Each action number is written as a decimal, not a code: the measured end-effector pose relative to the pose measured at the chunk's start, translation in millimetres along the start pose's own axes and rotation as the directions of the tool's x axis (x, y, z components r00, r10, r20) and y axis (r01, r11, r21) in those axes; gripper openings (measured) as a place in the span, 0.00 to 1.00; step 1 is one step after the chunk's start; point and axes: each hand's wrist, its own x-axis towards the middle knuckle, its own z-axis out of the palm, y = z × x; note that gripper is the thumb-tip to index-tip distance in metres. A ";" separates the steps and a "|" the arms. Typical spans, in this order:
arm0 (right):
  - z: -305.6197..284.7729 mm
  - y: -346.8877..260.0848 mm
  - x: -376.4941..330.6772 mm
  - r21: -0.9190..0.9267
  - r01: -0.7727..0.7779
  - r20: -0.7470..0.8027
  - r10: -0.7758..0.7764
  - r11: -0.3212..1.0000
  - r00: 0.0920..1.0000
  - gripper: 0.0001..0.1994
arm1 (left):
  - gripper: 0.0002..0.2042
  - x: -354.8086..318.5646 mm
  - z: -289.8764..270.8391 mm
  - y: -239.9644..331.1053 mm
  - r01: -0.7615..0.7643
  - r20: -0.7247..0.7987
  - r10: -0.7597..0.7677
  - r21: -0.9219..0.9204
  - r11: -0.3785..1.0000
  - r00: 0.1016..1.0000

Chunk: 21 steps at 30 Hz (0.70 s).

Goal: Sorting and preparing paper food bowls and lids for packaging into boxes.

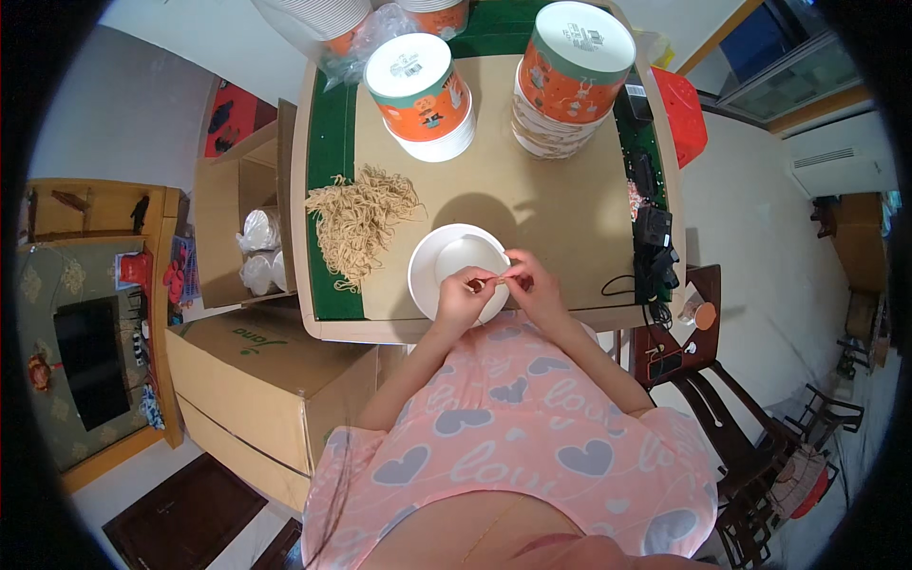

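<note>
Pink cloth with pale hearts fills the lower view, and both forearms rise from it to the desk edge. Left hand and right hand meet over a white paper bowl, fingers pinched narrow on the two ends of a thin tan string piece. Its long axis runs left to right between the fingertips, roughly level. Left of the bowl lies a heap of tan strings. Farther back stand two stacks of round tubs, orange-sided with white tops bearing small dark labels. An open cardboard box of white lids sits at the desk's left side, above a closed brown carton with a green mark.
</note>
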 end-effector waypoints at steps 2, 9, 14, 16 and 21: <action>0.4 1.2 -0.1 0.008 0.004 -0.005 -0.004 1.000 1.000 0.17 | 0.04 0.1 -0.5 -2.1 0.038 -0.009 -0.039 -0.028 0.999 0.999; 2.4 5.9 -0.8 0.017 0.020 -0.016 -0.020 1.000 1.000 0.18 | 0.03 -0.8 -0.2 -5.7 0.003 0.031 -0.003 0.008 1.000 1.000; 2.5 7.1 -1.0 0.032 0.015 -0.002 -0.015 0.999 1.000 0.19 | 0.04 1.3 1.3 -8.9 0.056 0.030 -0.055 -0.038 0.998 0.998; 2.8 7.9 -0.8 0.030 0.011 -0.002 -0.011 1.000 1.000 0.19 | 0.04 1.1 0.4 -7.3 0.036 0.043 -0.036 -0.013 0.999 0.998; 2.6 5.5 -0.3 0.020 0.008 0.006 -0.009 1.000 1.000 0.19 | 0.03 0.8 1.3 -5.6 0.035 0.051 -0.035 0.011 0.999 0.998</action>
